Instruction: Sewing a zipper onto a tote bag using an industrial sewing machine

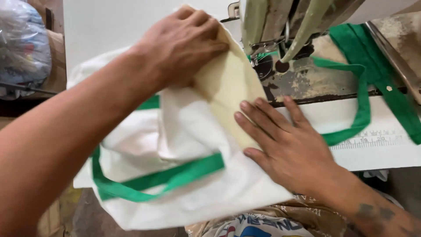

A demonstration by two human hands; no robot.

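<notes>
Upper left of frame: clear plastic bag with mixed contents, against brown cardboard. Right of centre: a printed ruler strip on the white table. Bottom centre: patterned tan cloth.

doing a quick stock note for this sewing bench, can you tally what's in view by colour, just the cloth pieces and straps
White cloth bag under both hands: 1
Cream fabric piece under the left hand and by the right hand: 1
Green straps: 2, one on the bag, one by the sewing machine
Total: 4
</notes>
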